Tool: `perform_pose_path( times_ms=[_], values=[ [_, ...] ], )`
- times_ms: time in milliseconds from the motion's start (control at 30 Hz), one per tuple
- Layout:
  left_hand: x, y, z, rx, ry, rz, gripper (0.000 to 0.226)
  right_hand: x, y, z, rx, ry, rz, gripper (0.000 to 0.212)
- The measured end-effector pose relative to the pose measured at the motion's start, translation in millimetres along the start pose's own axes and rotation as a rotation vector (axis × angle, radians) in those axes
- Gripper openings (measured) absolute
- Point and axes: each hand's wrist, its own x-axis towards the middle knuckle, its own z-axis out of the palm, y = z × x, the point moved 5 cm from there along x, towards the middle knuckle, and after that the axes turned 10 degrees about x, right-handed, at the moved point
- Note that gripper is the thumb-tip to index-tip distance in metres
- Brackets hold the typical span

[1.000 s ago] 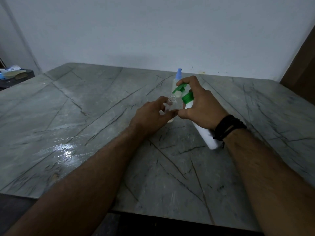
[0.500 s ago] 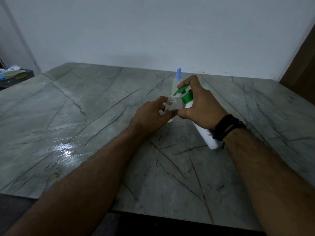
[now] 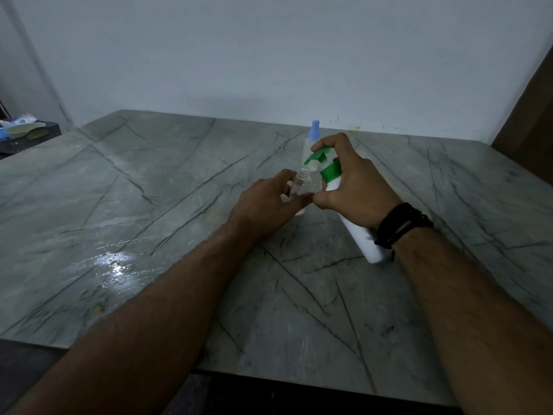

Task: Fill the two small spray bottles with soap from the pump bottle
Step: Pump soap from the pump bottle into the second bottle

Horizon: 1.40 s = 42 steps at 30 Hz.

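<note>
step: filling 2nd small clear uncapped spray bottle point(image 3: 300, 187), L hand point(image 3: 266, 205) grip round it | R hand point(image 3: 353, 187) grips tilted white pump bottle w/ green head point(image 3: 332, 175), nozzle just above its mouth | blue-capped spray bottle point(image 3: 311, 145) behind | next: press pump, keep nozzle aligned

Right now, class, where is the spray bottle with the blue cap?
In the head view, the blue-capped spray bottle stands upright on the marble table, just behind the right hand.
</note>
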Motion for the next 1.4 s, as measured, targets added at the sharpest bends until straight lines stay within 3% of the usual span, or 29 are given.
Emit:
perform_pose_path(
  times_ms=[1400],
  values=[
    [-1.0, 2.9, -1.5, 0.011, 0.006, 0.001, 0.053, 0.7, 0.1, -0.2, -0.002, -0.009, 0.012, 0.063]
  ],
)
